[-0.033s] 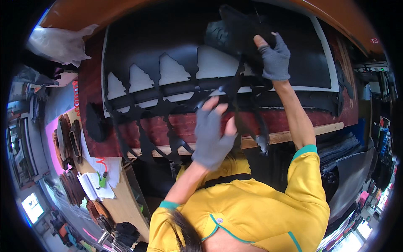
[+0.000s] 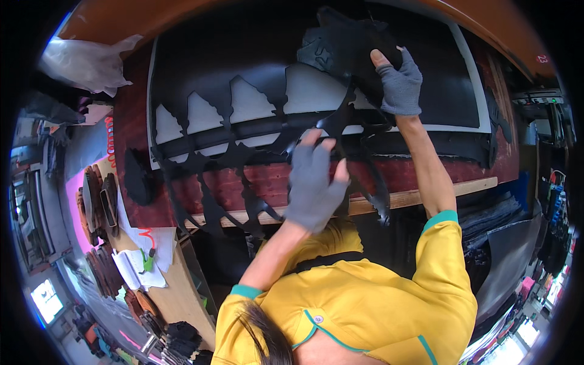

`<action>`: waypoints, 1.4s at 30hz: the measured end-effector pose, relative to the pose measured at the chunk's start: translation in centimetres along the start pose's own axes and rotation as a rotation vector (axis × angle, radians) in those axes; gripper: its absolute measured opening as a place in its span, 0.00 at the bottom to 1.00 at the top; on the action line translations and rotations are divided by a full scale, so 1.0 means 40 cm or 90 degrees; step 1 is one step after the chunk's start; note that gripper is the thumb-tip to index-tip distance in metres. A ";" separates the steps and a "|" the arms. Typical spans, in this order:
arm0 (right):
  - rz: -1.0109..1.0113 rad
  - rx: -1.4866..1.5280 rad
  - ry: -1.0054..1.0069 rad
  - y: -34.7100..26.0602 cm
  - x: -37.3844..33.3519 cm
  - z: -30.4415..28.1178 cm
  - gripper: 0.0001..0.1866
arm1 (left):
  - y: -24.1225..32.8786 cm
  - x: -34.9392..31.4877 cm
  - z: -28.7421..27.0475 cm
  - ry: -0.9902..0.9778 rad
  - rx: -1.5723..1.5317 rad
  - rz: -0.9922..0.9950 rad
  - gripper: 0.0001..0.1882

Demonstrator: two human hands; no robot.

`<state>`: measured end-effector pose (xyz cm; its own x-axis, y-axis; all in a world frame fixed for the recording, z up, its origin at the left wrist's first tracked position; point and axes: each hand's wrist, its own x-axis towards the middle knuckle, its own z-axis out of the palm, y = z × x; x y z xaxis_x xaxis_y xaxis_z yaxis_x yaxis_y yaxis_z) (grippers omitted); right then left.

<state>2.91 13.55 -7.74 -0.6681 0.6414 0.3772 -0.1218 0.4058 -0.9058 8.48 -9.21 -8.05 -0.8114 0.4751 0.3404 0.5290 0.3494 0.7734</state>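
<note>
A large black sheet (image 2: 207, 55), likely leather or a similar material, lies over a white board (image 2: 150, 109), which shows through jagged cut-outs along its near side. Thin webs of the cut sheet (image 2: 210, 194) hang over the table's near edge. My left hand (image 2: 316, 182), in a grey glove with bare fingertips, is over these webs, fingers and thumb apart. Whether its fingertips touch the sheet is unclear. My right hand (image 2: 401, 82), gloved alike, is closed on a dark piece (image 2: 356, 52) at the far side, thumb on top; its other fingers are partly hidden.
The dark red tabletop (image 2: 261, 182) has a wooden strip (image 2: 407, 199) along its near edge. Clear plastic (image 2: 91, 64) lies at far left. A side bench holds brown pieces (image 2: 109, 204) and a notebook (image 2: 137, 267). Dark sheets (image 2: 499, 219) are stacked at right, below the table.
My left hand has shifted slightly right and away from me. The dark piece in my right hand has tilted a little; that hand has barely moved.
</note>
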 end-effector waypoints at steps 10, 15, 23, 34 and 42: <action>-0.237 -0.001 -0.228 -0.032 -0.096 -0.001 0.15 | -0.023 0.039 0.034 0.009 0.269 0.092 0.19; -0.301 -0.026 -0.302 -0.046 -0.103 -0.006 0.17 | -0.029 0.092 0.038 0.030 0.165 0.014 0.22; -0.102 -0.183 0.003 0.005 0.053 -0.045 0.13 | -0.098 0.089 0.141 -0.134 -0.265 -0.364 0.25; -0.426 -0.361 -0.435 -0.002 -0.099 -0.208 0.26 | -0.119 0.143 0.068 -0.270 -0.652 -0.476 0.19; -0.237 -0.351 -0.377 0.055 -0.070 -0.213 0.26 | -0.120 0.135 0.042 -0.357 -0.604 -0.419 0.21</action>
<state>10.76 18.18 -9.15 -0.9443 0.0252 0.3283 -0.1384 0.8743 -0.4653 1.96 -6.96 -10.83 -0.5133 0.7876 -0.3408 -0.5006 0.0478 0.8644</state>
